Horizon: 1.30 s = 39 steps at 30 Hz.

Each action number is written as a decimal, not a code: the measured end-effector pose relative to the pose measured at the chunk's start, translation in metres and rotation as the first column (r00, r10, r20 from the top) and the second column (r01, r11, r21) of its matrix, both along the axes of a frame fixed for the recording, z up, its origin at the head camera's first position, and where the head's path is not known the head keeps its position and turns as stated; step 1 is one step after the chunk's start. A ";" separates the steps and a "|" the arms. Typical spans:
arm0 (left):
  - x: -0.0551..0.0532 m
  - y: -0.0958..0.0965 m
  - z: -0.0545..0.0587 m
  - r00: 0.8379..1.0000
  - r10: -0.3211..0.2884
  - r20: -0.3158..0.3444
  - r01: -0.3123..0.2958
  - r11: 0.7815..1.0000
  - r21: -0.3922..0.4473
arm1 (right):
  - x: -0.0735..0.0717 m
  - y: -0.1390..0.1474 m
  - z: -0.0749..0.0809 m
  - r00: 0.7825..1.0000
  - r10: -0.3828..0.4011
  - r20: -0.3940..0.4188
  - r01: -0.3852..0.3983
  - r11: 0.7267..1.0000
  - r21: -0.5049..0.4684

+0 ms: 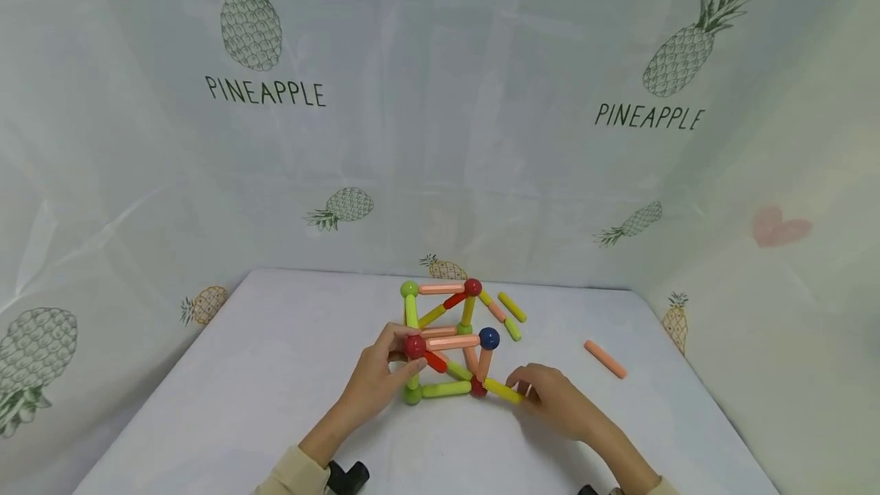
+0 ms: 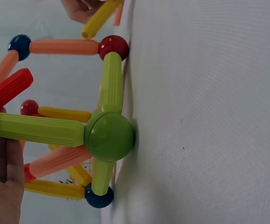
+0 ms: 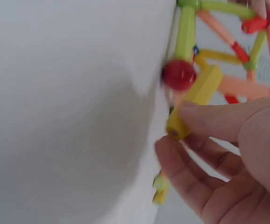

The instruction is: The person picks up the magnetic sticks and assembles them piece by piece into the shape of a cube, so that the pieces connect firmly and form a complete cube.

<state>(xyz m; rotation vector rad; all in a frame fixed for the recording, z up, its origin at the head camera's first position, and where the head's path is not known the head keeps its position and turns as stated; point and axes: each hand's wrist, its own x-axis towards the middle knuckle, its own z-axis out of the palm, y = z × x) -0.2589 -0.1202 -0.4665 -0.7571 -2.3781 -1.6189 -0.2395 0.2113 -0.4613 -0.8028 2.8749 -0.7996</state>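
Note:
A cube-like frame of coloured sticks and balls stands on the table, with a green ball (image 1: 412, 394) at its lower front corner. At the upper front corner my left hand (image 1: 371, 380) holds the frame by a red ball (image 1: 415, 346), from which a short red stick (image 1: 435, 361) juts out. My right hand (image 1: 560, 403) pinches a yellow stick (image 3: 199, 95) between thumb and fingers. Its free end points at the lower red ball (image 2: 114, 48), with a small gap showing in the left wrist view. Above that ball sits a blue ball (image 1: 490, 338) on an orange stick (image 1: 485, 363).
Behind the frame lie a loose yellow stick (image 1: 512, 306) and a slanting row of sticks (image 1: 496, 312). An orange stick (image 1: 605, 359) lies alone on the right side of the white table (image 1: 275, 373). A pineapple-print cloth (image 1: 440, 136) hangs around the back and sides.

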 end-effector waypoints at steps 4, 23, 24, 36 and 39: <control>-0.002 -0.003 -0.001 1.000 0.007 0.006 -0.007 1.000 -0.002 | 0.008 -0.021 0.002 0.999 0.030 -0.031 -0.033 0.996 -0.082; -0.001 0.001 0.000 0.997 -0.009 0.071 0.007 1.000 0.030 | 0.014 -0.057 -0.003 0.995 -0.053 -0.084 0.034 0.978 -0.207; -0.001 0.001 0.000 0.997 -0.006 0.072 0.004 1.000 0.028 | 0.014 -0.056 -0.003 0.996 -0.051 -0.075 0.034 0.976 -0.214; 0.000 0.002 0.002 0.998 0.006 0.068 -0.007 1.000 0.005 | 0.011 -0.051 -0.001 0.997 -0.007 -0.079 -0.012 0.972 -0.236; 0.004 0.003 0.007 0.997 0.020 0.077 -0.021 1.000 0.003 | 0.011 -0.050 0.000 0.996 -0.010 -0.086 -0.011 0.970 -0.243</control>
